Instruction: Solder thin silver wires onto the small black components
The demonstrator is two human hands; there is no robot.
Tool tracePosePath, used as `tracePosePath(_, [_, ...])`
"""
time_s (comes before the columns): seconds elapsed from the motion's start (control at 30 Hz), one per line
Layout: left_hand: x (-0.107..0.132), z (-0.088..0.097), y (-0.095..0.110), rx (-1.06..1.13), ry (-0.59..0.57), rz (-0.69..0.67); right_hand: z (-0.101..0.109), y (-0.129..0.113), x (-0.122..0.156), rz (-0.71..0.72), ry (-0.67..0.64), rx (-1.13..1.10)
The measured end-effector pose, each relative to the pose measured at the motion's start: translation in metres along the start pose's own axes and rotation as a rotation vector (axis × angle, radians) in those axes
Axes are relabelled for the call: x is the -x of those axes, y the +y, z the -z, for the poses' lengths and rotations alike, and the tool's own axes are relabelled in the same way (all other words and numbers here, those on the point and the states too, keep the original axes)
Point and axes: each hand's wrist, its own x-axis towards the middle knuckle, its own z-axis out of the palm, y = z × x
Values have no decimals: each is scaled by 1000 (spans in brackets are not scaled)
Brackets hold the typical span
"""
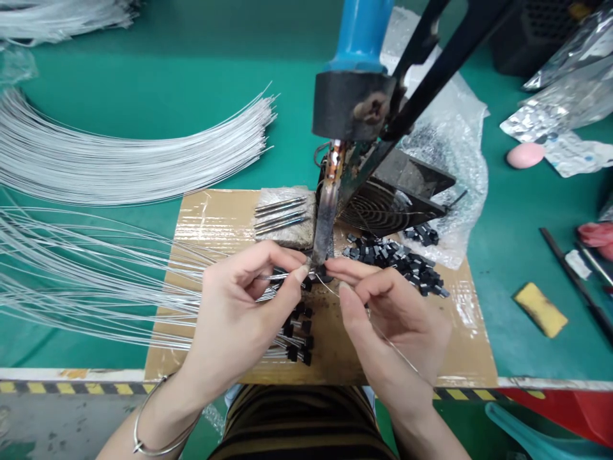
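Observation:
My left hand (244,313) pinches a thin grey wire (275,276) between thumb and forefinger, its end close under the tip of a soldering iron (327,211). The iron hangs tip down, with a blue handle (364,35). My right hand (397,313) is closed on a thin strand of solder wire (327,287), which passes through the fingers and across the palm. Its fingertips are beside the iron's tip, where any small part between them is hidden. Below my left hand lie wires with black connectors (301,345) on their ends.
A pile of small black connectors (407,262) lies on the cardboard (460,319) by a fan (378,204). Metal rods rest on a pad (282,236). Bundled wires (143,163) lie at left; a yellow sponge (541,310) and bubble wrap (454,147) at right.

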Motion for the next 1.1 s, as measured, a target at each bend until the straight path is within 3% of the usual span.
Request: tracePosePath(1.1, [4, 0, 1, -9, -5, 0, -4, 0, 1, 59, 39, 71])
